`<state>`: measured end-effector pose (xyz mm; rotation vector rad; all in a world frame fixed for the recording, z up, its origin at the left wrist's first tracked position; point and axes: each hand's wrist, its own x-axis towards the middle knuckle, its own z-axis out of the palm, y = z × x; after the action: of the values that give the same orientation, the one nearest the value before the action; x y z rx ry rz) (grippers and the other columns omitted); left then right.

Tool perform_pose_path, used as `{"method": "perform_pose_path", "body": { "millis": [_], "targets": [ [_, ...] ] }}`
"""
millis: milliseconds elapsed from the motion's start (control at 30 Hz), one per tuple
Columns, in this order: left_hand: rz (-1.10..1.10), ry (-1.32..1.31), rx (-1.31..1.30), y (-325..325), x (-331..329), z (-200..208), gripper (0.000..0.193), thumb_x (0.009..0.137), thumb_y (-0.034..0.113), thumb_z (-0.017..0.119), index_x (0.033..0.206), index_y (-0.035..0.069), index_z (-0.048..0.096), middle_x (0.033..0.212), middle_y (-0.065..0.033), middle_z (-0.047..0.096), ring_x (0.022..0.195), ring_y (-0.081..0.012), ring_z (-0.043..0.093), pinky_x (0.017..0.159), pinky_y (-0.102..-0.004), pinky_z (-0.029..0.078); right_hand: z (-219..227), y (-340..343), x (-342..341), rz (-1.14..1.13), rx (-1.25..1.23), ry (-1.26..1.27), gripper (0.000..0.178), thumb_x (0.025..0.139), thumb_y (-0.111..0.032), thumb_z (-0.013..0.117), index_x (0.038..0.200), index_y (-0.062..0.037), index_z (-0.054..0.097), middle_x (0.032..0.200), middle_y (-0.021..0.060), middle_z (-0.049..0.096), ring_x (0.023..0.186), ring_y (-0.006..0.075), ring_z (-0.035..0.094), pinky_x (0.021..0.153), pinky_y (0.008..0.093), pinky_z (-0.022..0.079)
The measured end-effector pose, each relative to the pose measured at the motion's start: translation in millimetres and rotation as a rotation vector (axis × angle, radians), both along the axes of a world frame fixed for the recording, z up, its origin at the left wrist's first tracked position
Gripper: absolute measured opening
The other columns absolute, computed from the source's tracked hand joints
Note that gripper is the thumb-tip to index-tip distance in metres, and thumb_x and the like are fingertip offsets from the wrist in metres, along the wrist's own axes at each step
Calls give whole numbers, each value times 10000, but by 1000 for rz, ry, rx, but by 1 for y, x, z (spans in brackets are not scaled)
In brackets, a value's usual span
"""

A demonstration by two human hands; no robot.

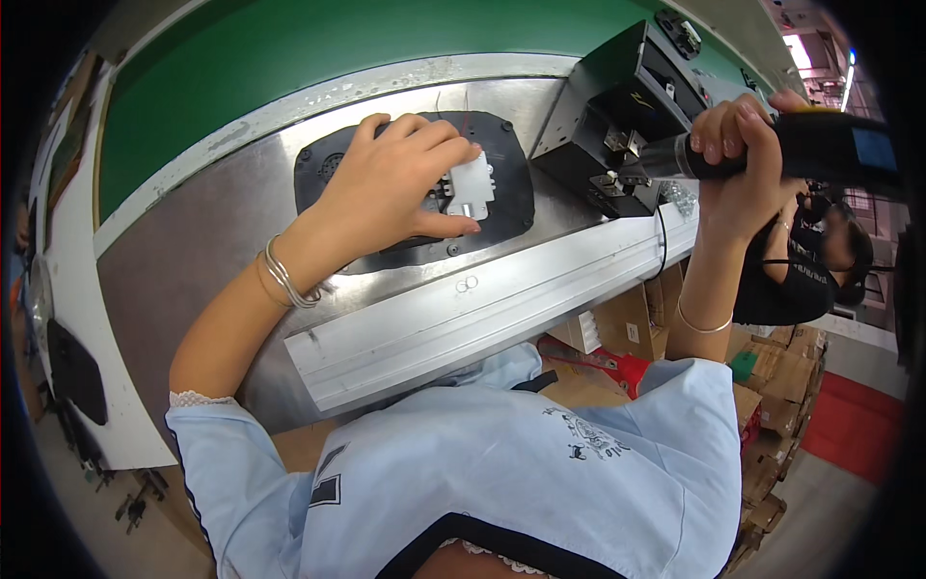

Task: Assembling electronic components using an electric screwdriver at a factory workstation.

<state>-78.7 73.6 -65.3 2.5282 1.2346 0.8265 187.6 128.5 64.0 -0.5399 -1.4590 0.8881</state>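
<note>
A black plastic housing point(516, 188) with rounded corners and screw bosses lies flat on the metal worktop. On top of it sits a white plastic part point(473, 185), gripped along its edge by the thumb and fingers of my left hand point(410, 174). Thin wires rise behind that part. My right hand point(738, 154) is wrapped around a black electric screwdriver point(810, 145), held nearly level. Its metal nose point(666, 159) points left at the small metal fittings on the front of a black box-shaped screw feeder point(617, 106); whether the tip touches them cannot be made out.
An aluminium rail point(482, 299) runs along the worktop's near edge. A green mat point(318, 48) lies beyond a worn white ledge. Cardboard boxes point(781, 376) are stacked at the lower right, near another person in black point(801, 280). A dark panel point(75, 372) lies far left.
</note>
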Motion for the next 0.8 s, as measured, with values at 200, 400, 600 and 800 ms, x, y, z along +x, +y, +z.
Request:
{"method": "perform_pose_path", "body": {
  "millis": [200,400,600,800],
  "targets": [
    [1,5,-22,-1,0,2,623,674,482,778,1150,109,629,1089,-25,594,1065,-224,535,994,-462,350,0,-4,-1,-40,-47,-62,251,836,30,512,1067,-64,489,610,38,416,478,143,419,523,316,397],
    [-8,9,-42,0,3,5,622,671,470,784,1154,110,629,1101,-26,594,1064,-220,536,996,-444,341,2,-4,10,-62,-56,-93,238,836,22,509,1061,-50,478,602,35,400,477,140,413,519,314,393],
    [-1,12,-60,-5,1,6,622,671,465,786,1159,116,626,1096,-25,593,1062,-216,536,996,-439,339,-7,-3,4,-33,7,1,258,810,38,534,1054,-15,470,598,67,451,422,148,447,441,308,422],
    [7,4,-24,-1,0,2,616,672,465,785,1157,120,628,1091,-17,593,1058,-214,539,986,-438,347,-5,-11,-4,-3,-118,5,280,814,29,531,1085,14,464,576,63,435,412,139,426,430,294,408]
  ]
}}
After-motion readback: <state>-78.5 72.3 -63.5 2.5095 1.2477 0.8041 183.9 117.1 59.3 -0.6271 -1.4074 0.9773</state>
